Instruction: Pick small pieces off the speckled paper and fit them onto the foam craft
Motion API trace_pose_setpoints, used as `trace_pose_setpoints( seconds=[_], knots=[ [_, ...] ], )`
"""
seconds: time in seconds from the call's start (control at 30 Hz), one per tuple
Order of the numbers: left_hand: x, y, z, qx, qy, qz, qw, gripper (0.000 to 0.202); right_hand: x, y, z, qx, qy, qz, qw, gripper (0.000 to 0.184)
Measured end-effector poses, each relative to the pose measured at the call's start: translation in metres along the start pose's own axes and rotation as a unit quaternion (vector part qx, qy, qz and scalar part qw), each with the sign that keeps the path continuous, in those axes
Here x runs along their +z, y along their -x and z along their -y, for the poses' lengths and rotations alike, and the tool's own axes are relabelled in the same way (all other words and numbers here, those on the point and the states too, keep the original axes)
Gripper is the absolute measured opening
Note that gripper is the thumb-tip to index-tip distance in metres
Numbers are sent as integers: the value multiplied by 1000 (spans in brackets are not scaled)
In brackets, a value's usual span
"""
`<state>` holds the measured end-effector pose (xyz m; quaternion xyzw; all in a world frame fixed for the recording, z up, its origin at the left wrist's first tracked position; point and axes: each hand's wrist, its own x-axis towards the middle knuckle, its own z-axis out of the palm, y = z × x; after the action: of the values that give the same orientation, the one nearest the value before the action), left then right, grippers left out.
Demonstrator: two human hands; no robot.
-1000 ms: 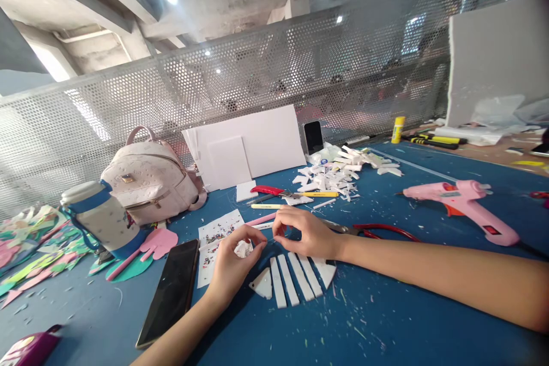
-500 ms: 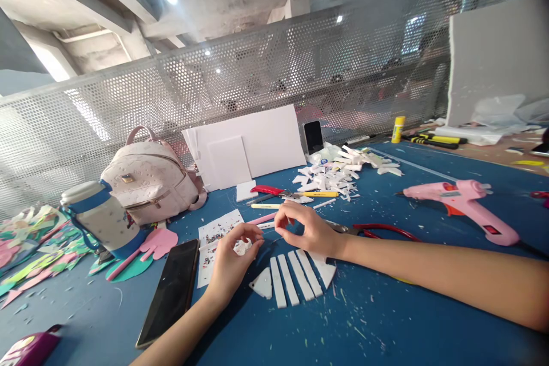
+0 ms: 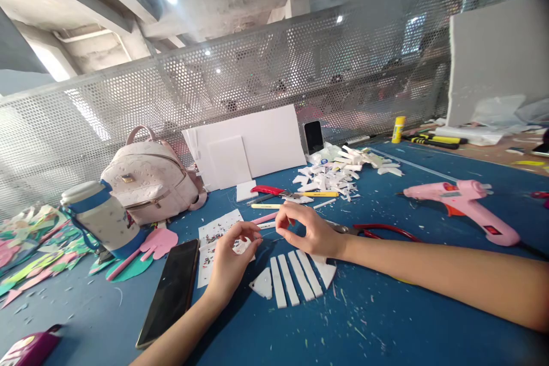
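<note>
**A:** What sits at the middle of the frame?

**B:** A small crumpled white wad [image 3: 242, 246], just below centre. The left hand [image 3: 230, 257] curls around it, thumb and forefinger pinched together at its upper edge. The wad is partly hidden by the fingers.

**A:** And the other hand?

**B:** The right hand [image 3: 309, 231] hovers just right of it, thumb and forefinger pinched, the other fingers loosely bent. What it pinches is too thin to make out. The two pinches are close together, not touching.

**A:** What lies beneath them?

**B:** A row of white foam strips [image 3: 294, 279] lies flat on the blue table [image 3: 386, 320], fanned side by side directly under the right hand, with a triangular piece at each end.

**A:** Further out?

**B:** Left of the left wrist, a black phone [image 3: 170, 291] lies face up. Behind the right hand are red-handled scissors [image 3: 373, 231]. At the right of the frame, a pink glue gun [image 3: 465, 206] rests on its side. Above centre, a heap of white foam scraps [image 3: 338, 171] and leaning white boards [image 3: 253, 146]. At the left, a pale backpack [image 3: 150, 180] and a water bottle [image 3: 103, 217] tilted beside it. A perforated metal screen [image 3: 128, 108] runs behind the table.
</note>
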<state>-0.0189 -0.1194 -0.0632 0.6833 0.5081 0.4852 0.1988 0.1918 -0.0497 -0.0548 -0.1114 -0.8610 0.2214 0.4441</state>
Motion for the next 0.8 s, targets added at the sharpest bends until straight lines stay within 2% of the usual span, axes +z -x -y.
trace_pose_setpoints(
  seconds=[0.8],
  knots=[
    [-1, 1, 0, 11, -4, -7, 1000, 11, 0, 0, -1, 15, 24, 20, 999, 5]
  ],
)
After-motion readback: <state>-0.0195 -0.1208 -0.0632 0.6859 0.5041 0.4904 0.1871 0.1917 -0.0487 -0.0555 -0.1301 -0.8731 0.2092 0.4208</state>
